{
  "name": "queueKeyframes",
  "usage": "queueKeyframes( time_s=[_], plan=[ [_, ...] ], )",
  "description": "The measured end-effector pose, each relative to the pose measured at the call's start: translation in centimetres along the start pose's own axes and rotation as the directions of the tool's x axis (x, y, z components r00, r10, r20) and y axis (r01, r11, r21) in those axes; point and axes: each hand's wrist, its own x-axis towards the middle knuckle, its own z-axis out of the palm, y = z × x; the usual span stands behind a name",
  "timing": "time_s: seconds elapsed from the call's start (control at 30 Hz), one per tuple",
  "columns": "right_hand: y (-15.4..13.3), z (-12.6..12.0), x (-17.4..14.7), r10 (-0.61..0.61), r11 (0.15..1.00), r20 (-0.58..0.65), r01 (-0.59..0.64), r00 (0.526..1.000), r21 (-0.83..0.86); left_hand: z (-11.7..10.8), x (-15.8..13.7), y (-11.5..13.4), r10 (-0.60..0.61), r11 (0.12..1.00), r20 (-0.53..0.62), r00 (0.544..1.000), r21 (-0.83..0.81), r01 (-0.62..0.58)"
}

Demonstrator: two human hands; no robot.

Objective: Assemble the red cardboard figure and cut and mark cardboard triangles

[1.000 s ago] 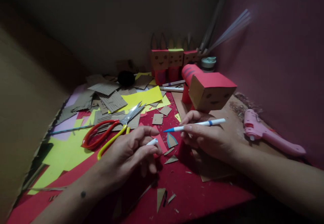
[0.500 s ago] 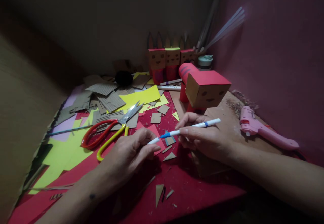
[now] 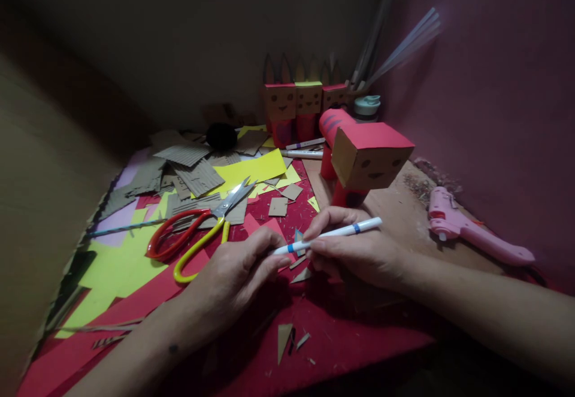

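A white marker with blue bands (image 3: 344, 230) lies across both hands over the red table. My right hand (image 3: 354, 244) pinches its barrel between thumb and fingers. At the other end, my left hand (image 3: 251, 259) is closed on the white marker cap (image 3: 282, 249), which now covers the blue tip. Just behind my right hand stands a cardboard animal figure (image 3: 372, 157) with a pink-topped box head, a drawn face and a red tube body. Scissors (image 3: 224, 208) with one red and one yellow handle lie beyond my left hand, blades apart.
Cardboard scraps (image 3: 193, 172) and yellow paper (image 3: 251, 169) cover the left side. Several eared box-head figures (image 3: 281, 103) stand at the back near a teal-lidded jar (image 3: 367, 106). On the right, a pink glue gun (image 3: 476, 232) lies by the wall. Small offcuts (image 3: 284, 342) dot the front.
The marker and cap have come together, hiding the blue tip that showed between them. My right hand has shifted slightly left toward my left hand.
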Motion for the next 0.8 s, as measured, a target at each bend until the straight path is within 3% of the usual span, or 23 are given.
queueKeyframes(
  time_s=[0.17, 0.3, 0.47, 0.6, 0.7, 0.8],
  plan=[
    [0.3, 0.6, -0.2, -0.006, 0.991, 0.084, -0.005, 0.996, 0.136, 0.2, -0.3, 0.7, 0.106, 0.994, 0.0, 0.994, -0.006, -0.106],
    [0.4, 0.9, -0.4, 0.004, 0.978, 0.126, -0.03, 0.992, 0.206, 0.8, -0.9, 0.3, 0.238, 0.951, -0.033, 0.971, 0.211, -0.226],
    [0.5, 1.0, -0.6, 0.012, 0.981, 0.129, -0.036, 0.992, 0.19, 1.8, -1.4, -0.7, 0.296, 0.923, 0.021, 0.955, 0.25, -0.291],
    [0.4, 1.1, -0.1, 0.035, 0.988, 0.117, -0.052, 0.993, 0.148, 1.3, -1.2, -0.8, 0.323, 0.919, 0.007, 0.947, 0.236, -0.315],
    [0.0, 0.9, 0.4, 0.057, 0.998, 0.09, -0.06, 0.994, 0.026, -0.3, -0.6, -1.3, 0.201, 0.948, -0.024, 0.979, 0.256, -0.189],
    [-0.4, 0.5, 0.6, -0.006, 0.977, -0.021, 0.002, 1.0, -0.213, -2.0, 0.4, -2.5, -0.027, 0.927, -0.218, 0.976, 0.359, 0.106]
  ],
)
